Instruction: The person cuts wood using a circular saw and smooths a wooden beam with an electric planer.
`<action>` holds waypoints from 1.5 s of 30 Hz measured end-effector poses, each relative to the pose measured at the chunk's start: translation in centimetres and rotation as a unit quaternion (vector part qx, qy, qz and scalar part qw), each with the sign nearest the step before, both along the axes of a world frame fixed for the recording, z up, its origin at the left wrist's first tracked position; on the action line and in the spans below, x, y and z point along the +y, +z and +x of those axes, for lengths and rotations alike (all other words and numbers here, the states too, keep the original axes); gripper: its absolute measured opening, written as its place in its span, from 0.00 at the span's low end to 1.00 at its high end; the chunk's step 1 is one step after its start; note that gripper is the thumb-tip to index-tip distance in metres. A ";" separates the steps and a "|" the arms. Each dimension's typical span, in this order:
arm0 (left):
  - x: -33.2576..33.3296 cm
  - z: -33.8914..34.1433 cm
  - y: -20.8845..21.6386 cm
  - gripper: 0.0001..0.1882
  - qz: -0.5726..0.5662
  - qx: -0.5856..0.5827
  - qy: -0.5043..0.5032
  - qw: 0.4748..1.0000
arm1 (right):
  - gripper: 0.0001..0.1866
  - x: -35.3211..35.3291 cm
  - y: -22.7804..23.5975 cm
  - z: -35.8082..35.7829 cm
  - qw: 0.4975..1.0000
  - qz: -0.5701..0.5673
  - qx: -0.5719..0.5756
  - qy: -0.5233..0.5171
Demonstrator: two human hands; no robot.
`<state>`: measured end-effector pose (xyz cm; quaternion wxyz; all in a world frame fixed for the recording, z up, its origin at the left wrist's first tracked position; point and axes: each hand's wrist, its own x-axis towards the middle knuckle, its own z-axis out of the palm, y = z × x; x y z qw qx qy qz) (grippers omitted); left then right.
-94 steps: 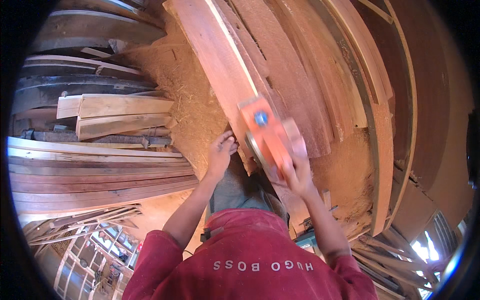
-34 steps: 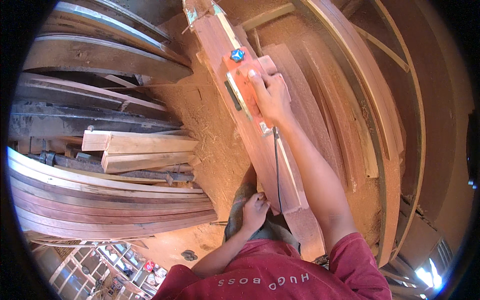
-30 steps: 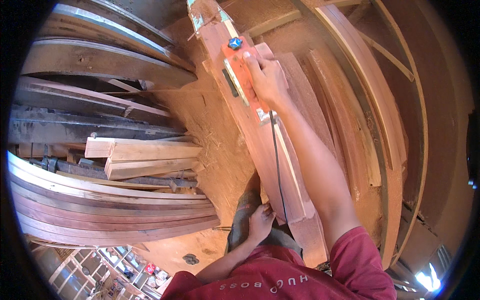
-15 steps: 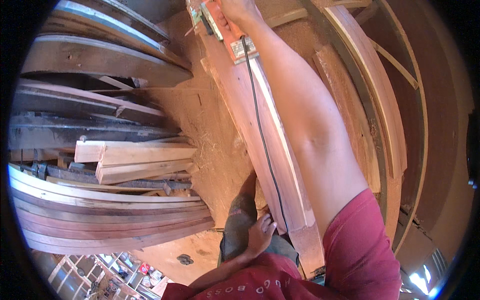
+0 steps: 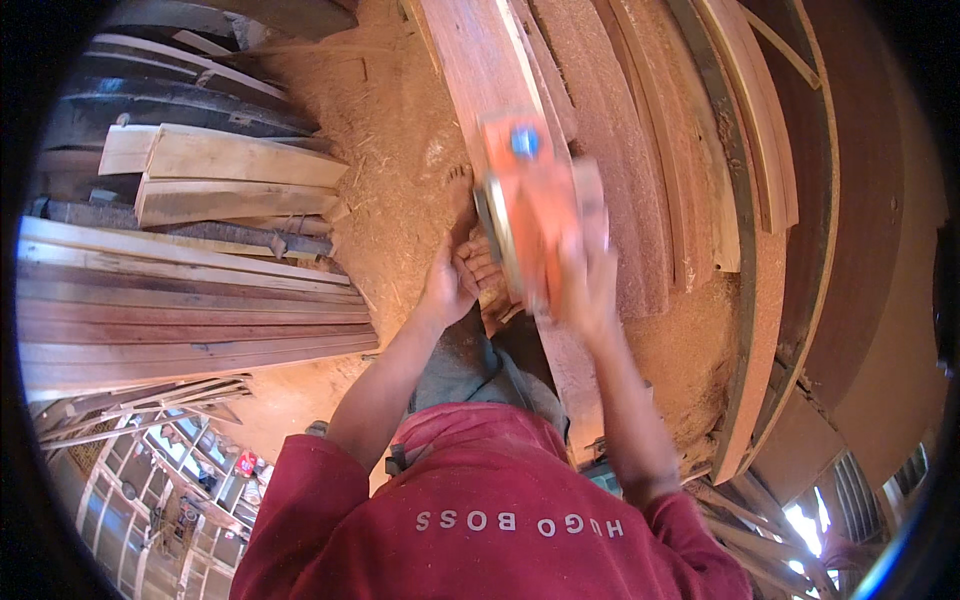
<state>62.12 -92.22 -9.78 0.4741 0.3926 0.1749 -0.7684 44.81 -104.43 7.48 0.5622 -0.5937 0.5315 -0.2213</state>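
An orange electric planer [image 5: 530, 215] with a blue front knob sits over the long wooden board [image 5: 470, 50] that runs away from me. My right hand [image 5: 585, 275] is wrapped round the planer's rear handle, blurred by motion. Just left of the planer, my left hand [image 5: 452, 280] hangs beside the board with its fingers loosely bent and apart, holding nothing that I can see. A bare foot [image 5: 460, 190] shows on the dusty floor beyond it. The planer's underside is hidden, so I cannot tell whether it touches the board.
Stacked long planks [image 5: 200, 320] and short wood pieces [image 5: 240, 165] lie at the left. More boards [image 5: 625, 150] lie side by side to the right, near a curved timber [image 5: 755, 330]. Sawdust covers the floor [image 5: 390, 130]. Sticks and clutter fill the lower left.
My right hand has drawn the planer back along the board toward me. My left hand has come up from near my lap to beside the planer. The view has shifted.
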 end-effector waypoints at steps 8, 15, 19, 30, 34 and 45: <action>1.1 0.7 -2.4 0.49 -0.070 0.107 0.009 0.992 | 0.35 19.8 0.3 -6.4 0.985 0.139 -0.042 -0.088; -0.6 -0.6 3.9 0.52 0.044 0.079 0.049 0.995 | 0.24 7.5 -0.9 0.6 0.999 -0.014 0.020 -0.025; 1.4 -0.2 -0.8 0.49 -0.073 0.152 0.057 0.984 | 0.24 -4.8 -1.9 8.8 0.986 -0.161 -0.010 -0.032; -0.5 0.2 -0.2 0.48 -0.062 0.088 0.055 0.993 | 0.23 5.8 -2.3 1.4 0.996 -0.085 0.015 -0.022; -0.5 0.6 -1.7 0.50 -0.028 0.098 0.041 0.994 | 0.30 20.3 -1.2 -7.7 0.995 0.085 -0.037 -0.038; -1.9 1.1 -0.1 0.39 -0.046 0.143 0.048 0.987 | 0.22 1.7 -1.0 4.7 0.998 -0.013 -0.019 -0.057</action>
